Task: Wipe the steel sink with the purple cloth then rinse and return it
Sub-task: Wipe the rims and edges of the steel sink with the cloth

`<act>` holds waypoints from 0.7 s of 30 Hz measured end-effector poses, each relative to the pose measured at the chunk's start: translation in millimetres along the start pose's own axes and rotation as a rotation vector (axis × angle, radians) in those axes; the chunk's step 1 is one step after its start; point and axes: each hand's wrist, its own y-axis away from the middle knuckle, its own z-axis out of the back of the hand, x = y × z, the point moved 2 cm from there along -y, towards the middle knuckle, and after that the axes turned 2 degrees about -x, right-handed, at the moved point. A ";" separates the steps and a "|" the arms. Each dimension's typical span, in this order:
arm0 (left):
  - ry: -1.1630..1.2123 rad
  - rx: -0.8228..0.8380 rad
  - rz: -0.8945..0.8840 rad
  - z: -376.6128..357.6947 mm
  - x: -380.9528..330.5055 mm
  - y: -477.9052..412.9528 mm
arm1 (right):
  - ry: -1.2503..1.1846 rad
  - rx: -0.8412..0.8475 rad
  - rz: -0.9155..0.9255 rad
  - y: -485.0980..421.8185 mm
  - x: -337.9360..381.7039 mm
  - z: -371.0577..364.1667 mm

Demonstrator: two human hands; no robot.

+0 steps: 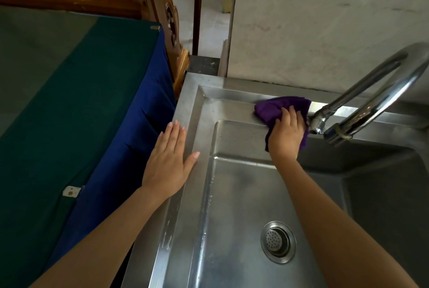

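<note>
The steel sink (192, 111) fills the lower right, with a round drain strainer (278, 242) in its shallow basin. My right hand (286, 133) presses the bunched purple cloth (276, 107) onto the back ledge of the sink, just left of the tap's base. Part of the cloth hangs over the basin's rear wall under my palm. My left hand (168, 160) lies flat with fingers spread on the sink's left rim and holds nothing.
A curved steel tap (376, 92) arches over the right side, its spout (334, 135) close to my right hand. A deeper basin (385, 195) lies at the right. A bed with green and blue sheets (69, 102) stands against the sink's left edge. A pale wall rises behind.
</note>
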 end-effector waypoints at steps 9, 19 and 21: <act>-0.008 0.017 -0.008 1.8 -1.9 -0.4 | 0.179 0.064 0.090 -5.2 17.8 -15.1; -0.004 0.017 -0.002 1.7 0.2 -2.2 | -0.004 0.325 0.547 21.1 110.2 -50.2; 0.003 0.014 -0.005 1.2 0.4 -2.0 | -0.025 0.359 0.568 19.4 114.1 -55.6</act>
